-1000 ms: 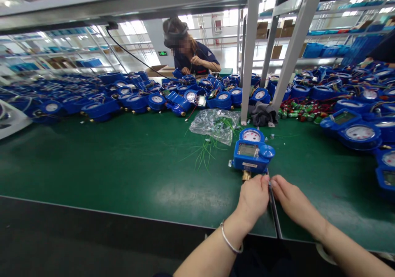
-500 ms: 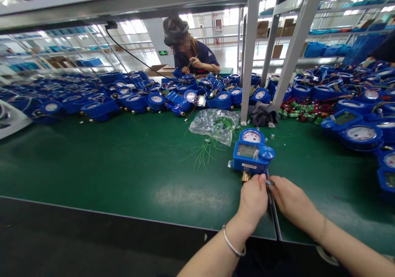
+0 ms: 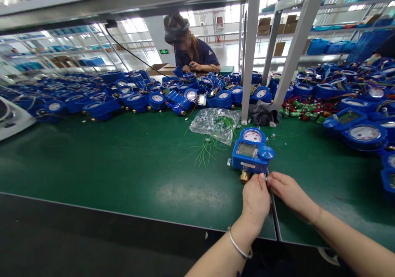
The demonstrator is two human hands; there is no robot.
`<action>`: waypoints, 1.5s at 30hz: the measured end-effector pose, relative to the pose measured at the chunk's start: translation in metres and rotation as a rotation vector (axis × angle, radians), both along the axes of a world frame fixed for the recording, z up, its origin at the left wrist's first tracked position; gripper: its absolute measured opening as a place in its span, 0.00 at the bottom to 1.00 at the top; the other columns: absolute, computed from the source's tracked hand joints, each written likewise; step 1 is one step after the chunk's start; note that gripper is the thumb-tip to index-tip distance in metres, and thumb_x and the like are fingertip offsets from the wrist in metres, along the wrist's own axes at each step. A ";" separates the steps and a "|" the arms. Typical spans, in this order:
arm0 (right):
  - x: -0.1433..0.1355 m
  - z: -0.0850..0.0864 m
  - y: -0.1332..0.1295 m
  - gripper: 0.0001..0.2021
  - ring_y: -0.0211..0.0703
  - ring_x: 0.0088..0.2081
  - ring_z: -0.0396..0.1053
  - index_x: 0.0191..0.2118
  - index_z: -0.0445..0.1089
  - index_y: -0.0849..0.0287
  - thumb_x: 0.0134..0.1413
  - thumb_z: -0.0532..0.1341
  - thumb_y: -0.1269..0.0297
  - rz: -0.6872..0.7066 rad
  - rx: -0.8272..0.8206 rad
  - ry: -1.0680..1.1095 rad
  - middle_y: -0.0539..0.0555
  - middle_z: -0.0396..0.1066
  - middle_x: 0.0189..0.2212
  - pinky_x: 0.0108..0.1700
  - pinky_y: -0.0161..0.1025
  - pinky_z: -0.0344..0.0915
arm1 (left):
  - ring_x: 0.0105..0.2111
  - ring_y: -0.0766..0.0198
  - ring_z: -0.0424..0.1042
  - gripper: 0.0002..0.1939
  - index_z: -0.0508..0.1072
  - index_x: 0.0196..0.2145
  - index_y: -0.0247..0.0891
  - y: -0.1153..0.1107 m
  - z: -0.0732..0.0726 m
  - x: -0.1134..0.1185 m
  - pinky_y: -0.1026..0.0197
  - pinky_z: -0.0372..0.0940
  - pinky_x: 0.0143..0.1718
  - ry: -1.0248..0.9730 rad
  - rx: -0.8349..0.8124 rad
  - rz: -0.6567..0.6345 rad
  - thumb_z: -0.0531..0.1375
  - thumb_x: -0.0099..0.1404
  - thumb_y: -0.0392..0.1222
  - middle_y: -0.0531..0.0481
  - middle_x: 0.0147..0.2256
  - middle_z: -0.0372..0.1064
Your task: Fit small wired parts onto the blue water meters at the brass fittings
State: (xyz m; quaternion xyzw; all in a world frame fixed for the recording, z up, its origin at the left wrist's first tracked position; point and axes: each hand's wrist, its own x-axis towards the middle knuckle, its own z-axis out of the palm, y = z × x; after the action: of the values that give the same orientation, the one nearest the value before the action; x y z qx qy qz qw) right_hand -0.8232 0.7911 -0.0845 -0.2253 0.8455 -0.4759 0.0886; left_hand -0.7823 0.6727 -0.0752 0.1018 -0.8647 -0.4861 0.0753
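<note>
A blue water meter [image 3: 249, 158] with a round dial, a small display and a brass pipe end stands on the green bench, its blue cap raised at the right. Just below its lower right corner, my left hand [image 3: 256, 195] is closed, thumb pressed to its fingers. My right hand [image 3: 288, 190] meets it there in a pinch. Between the fingertips of both hands shows a small pale wire seal [image 3: 267, 178], mostly hidden. Beyond the meter lies a clear plastic bag [image 3: 212, 123] of small clear pieces, with loose green wires [image 3: 204, 153] in front.
Many blue meters [image 3: 135, 100] crowd the back of the bench, and more stand at the right [image 3: 364, 135]. A grey cloth [image 3: 263, 112] lies by the shelf posts [image 3: 247, 63]. Green and red cylinders [image 3: 304, 110] are heaped nearby. Across the bench sits a co-worker [image 3: 197, 55].
My right hand has shifted slightly up and left, closer to my left fingertips. Less of the small seal shows now. The meter stays in about the same place.
</note>
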 end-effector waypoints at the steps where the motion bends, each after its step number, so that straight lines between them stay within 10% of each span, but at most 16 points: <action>1: 0.001 0.002 0.001 0.13 0.37 0.23 0.55 0.26 0.58 0.57 0.58 0.48 0.56 0.001 0.031 0.058 0.48 0.57 0.20 0.28 0.36 0.53 | 0.30 0.61 0.68 0.20 0.66 0.30 0.38 -0.001 -0.001 0.001 0.60 0.58 0.32 0.003 0.034 -0.004 0.40 0.68 0.49 0.46 0.30 0.69; 8: -0.003 0.004 0.014 0.11 0.44 0.32 0.55 0.30 0.63 0.57 0.59 0.47 0.63 0.128 0.219 0.382 0.54 0.60 0.28 0.38 0.42 0.51 | 0.28 0.64 0.64 0.19 0.65 0.28 0.38 -0.003 -0.011 0.000 0.62 0.57 0.30 0.012 0.157 -0.075 0.43 0.67 0.52 0.51 0.28 0.66; 13: -0.011 0.007 0.012 0.10 0.43 0.34 0.57 0.27 0.64 0.57 0.54 0.54 0.58 0.093 -0.062 0.028 0.52 0.63 0.29 0.41 0.42 0.53 | 0.27 0.67 0.61 0.14 0.64 0.27 0.37 0.008 -0.015 -0.002 0.65 0.57 0.30 0.040 0.381 0.042 0.48 0.65 0.46 0.54 0.26 0.62; 18: -0.017 0.005 0.000 0.12 0.34 0.19 0.46 0.24 0.57 0.57 0.50 0.53 0.56 0.025 -0.196 -0.416 0.45 0.50 0.17 0.21 0.34 0.46 | 0.29 0.67 0.63 0.11 0.66 0.29 0.36 0.016 -0.018 -0.003 0.65 0.59 0.32 0.090 0.518 0.124 0.50 0.64 0.45 0.53 0.27 0.64; 26: -0.023 -0.003 -0.013 0.09 0.30 0.13 0.34 0.19 0.47 0.55 0.43 0.49 0.63 -0.027 -0.259 -0.878 0.41 0.38 0.11 0.16 0.31 0.37 | 0.28 0.68 0.65 0.12 0.65 0.29 0.36 0.021 -0.026 0.000 0.65 0.59 0.30 0.147 0.507 0.210 0.50 0.65 0.45 0.53 0.26 0.65; 32: -0.026 0.011 0.005 0.14 0.29 0.16 0.49 0.23 0.59 0.59 0.52 0.56 0.55 -0.234 -0.285 -0.611 0.45 0.53 0.14 0.16 0.27 0.46 | 0.22 0.69 0.61 0.16 0.64 0.27 0.36 0.004 -0.016 0.013 0.65 0.58 0.25 0.008 0.480 0.084 0.52 0.63 0.51 0.54 0.21 0.61; 36: -0.023 0.029 -0.005 0.22 0.40 0.40 0.66 0.48 0.61 0.50 0.53 0.53 0.43 -0.299 -0.558 -0.445 0.52 0.66 0.43 0.35 0.35 0.67 | 0.33 0.63 0.65 0.15 0.65 0.35 0.35 -0.030 0.005 0.025 0.60 0.64 0.36 0.236 0.200 0.195 0.56 0.60 0.52 0.49 0.32 0.63; 40: -0.012 0.041 -0.041 0.31 0.47 0.46 0.66 0.57 0.54 0.47 0.48 0.59 0.44 -0.258 -0.799 -0.478 0.52 0.65 0.49 0.38 0.40 0.68 | 0.58 0.50 0.49 0.45 0.50 0.54 0.34 -0.052 0.013 0.009 0.47 0.49 0.59 0.532 -0.104 0.210 0.68 0.46 0.51 0.36 0.55 0.46; 45: 0.021 0.038 -0.066 0.32 0.52 0.49 0.64 0.56 0.55 0.47 0.45 0.62 0.47 -0.354 -0.879 -0.513 0.51 0.67 0.46 0.49 0.51 0.65 | 0.60 0.46 0.44 0.61 0.43 0.58 0.41 -0.053 0.001 0.009 0.45 0.50 0.60 0.520 -0.134 0.079 0.73 0.33 0.48 0.38 0.58 0.34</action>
State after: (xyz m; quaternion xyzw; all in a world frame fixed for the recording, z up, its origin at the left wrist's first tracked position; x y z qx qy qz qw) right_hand -0.8022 0.7251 -0.0468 0.0284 0.5429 -0.8324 0.1080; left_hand -0.7732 0.6199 -0.0738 0.0022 -0.8419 -0.4344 0.3202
